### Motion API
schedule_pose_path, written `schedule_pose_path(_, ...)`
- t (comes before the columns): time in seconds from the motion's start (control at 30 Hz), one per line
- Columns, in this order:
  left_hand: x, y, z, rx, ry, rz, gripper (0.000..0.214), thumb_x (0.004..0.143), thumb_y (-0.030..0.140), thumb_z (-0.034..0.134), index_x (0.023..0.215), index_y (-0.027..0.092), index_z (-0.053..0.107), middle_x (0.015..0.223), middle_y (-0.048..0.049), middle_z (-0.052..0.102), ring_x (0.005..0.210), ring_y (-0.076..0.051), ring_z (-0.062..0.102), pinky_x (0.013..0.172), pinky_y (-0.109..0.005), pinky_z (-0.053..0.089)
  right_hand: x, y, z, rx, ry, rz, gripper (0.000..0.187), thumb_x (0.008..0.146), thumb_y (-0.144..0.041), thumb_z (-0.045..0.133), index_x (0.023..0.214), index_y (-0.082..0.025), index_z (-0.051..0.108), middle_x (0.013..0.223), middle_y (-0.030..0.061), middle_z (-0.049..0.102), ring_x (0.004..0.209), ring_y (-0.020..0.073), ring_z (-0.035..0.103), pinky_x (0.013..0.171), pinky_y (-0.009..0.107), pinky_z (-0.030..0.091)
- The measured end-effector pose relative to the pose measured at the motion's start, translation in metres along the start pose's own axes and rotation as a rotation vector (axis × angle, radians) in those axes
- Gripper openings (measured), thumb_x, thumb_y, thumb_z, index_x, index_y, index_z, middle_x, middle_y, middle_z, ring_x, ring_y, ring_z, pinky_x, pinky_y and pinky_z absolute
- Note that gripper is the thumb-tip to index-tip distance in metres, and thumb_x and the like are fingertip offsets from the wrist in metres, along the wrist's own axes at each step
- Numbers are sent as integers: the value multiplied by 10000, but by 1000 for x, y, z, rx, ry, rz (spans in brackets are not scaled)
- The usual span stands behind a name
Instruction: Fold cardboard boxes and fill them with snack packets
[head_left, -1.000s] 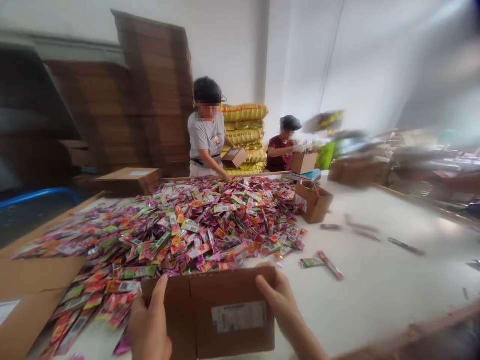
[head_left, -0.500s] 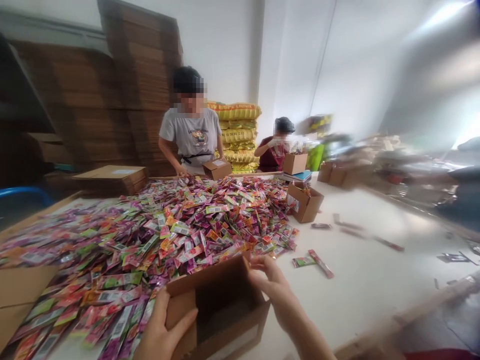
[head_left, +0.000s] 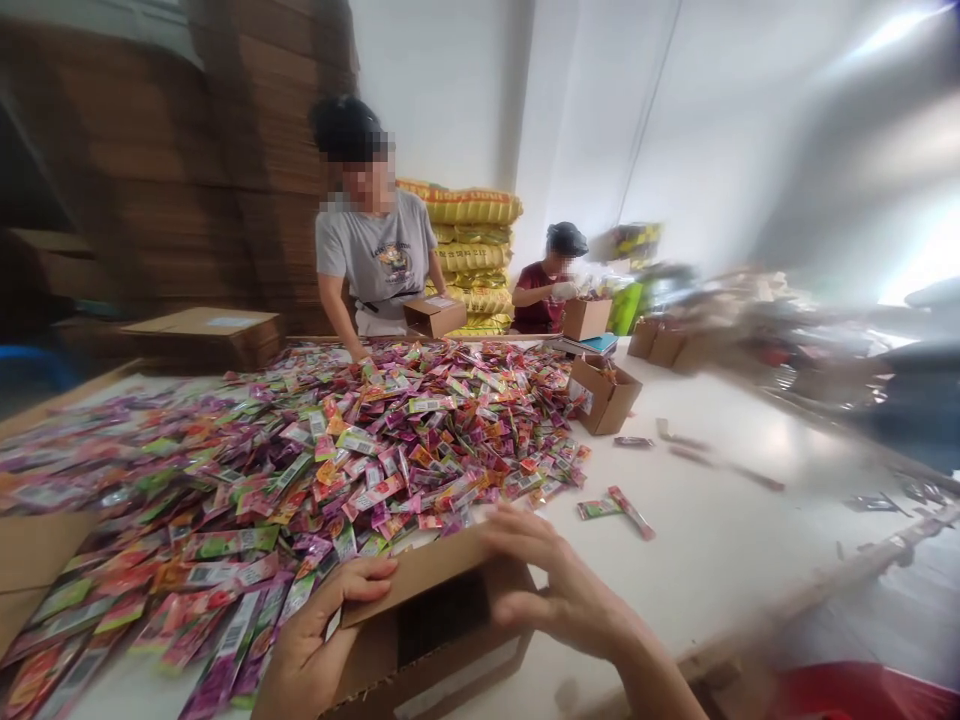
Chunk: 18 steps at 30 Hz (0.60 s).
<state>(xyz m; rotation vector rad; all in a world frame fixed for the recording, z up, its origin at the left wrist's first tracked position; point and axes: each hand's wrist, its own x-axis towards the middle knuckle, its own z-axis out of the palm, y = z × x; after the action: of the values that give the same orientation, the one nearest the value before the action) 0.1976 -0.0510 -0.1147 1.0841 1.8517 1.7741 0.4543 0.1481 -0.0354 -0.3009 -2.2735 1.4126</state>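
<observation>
A small brown cardboard box [head_left: 465, 672] stands close in front of me at the table's near side. Its far flap [head_left: 420, 572] leans partly over the dark opening; the bottom inside is in shadow. My left hand [head_left: 322, 620] grips the left side, with its fingers on the flap's left end. My right hand [head_left: 551, 575] is curved around the right end, fingers on the flap and thumb near the opening. Just beyond the box spreads a big heap of small colourful wrapped packets [head_left: 405, 450].
Two packets [head_left: 619, 508] lie right of the heap on the white table [head_left: 720, 480]. An open carton [head_left: 607, 395] stands farther back. Across the table one person [head_left: 382, 250] reaches into the heap; another [head_left: 544, 290] works at a box. Folded cardboard [head_left: 202, 335] lies at far left.
The box's far flap has come down over part of the opening. Both hands have shifted onto it. The co-worker across leans farther over the heap.
</observation>
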Motion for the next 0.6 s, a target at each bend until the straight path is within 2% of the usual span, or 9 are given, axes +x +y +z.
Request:
schedule_pose_path(0.1,6,13,-18,98,-206,21,339,904,484,525,985,320,810,1269,-70,711,1302,-342,559,1185,-505,351,15,-5,13,-107,93,54,341,867,-483,740,1171,-331,754,1187,37,726,1103,254,638,984,399,472)
schedule_pose_path(0.13,8,20,-19,161,-271,19,368,924,491,481,1000,329,802,1283,-61,702,1316,-333,545,1190,-500,342,21,-1,19,-169,150,41,226,874,-428,748,1067,-317,784,1071,27,738,1012,232,638,928,383,470)
schedule_pose_path(0.2,12,36,-11,365,-337,43,281,867,505,579,887,307,776,1200,-65,713,1233,-335,580,1114,-489,427,30,10,33,-360,243,-25,52,865,-318,769,856,-269,782,919,16,710,929,212,591,895,386,427)
schedule_pose_path(0.3,15,54,22,754,-316,147,182,819,395,666,729,237,658,1010,-88,675,1043,-320,600,897,-452,509,36,24,50,-591,182,-161,178,879,-151,706,709,-186,664,842,16,665,860,182,530,826,356,402)
schedule_pose_path(0.4,17,54,53,975,-329,232,272,921,257,455,746,207,658,971,-115,635,979,-309,584,834,-457,484,35,25,60,-781,47,-263,280,905,-119,613,633,-167,567,751,35,611,779,179,491,718,341,393)
schedule_pose_path(0.43,17,51,58,990,-354,232,283,930,251,434,823,209,693,1042,-124,641,1016,-310,588,863,-468,480,34,24,63,-832,15,-284,284,907,-144,609,628,-170,565,740,41,603,777,188,488,712,348,395)
schedule_pose_path(0.5,15,45,59,958,-437,237,310,902,364,552,1146,264,714,1309,-137,613,1191,-344,564,987,-527,448,35,21,64,-861,-11,-302,232,905,-187,605,673,-173,613,778,59,625,800,205,504,729,361,418)
schedule_pose_path(0.57,14,41,53,941,-524,252,776,738,482,752,1469,374,514,1595,-126,409,1406,-414,418,1110,-618,340,37,19,58,-793,13,-303,172,905,-179,572,768,-160,674,868,85,667,839,216,541,778,370,457)
schedule_pose_path(0.6,14,41,47,960,-571,248,975,635,491,826,1520,418,425,1650,-117,321,1453,-452,351,1129,-660,293,39,19,52,-706,8,-306,176,907,-172,557,802,-157,698,900,91,686,854,216,568,803,369,478)
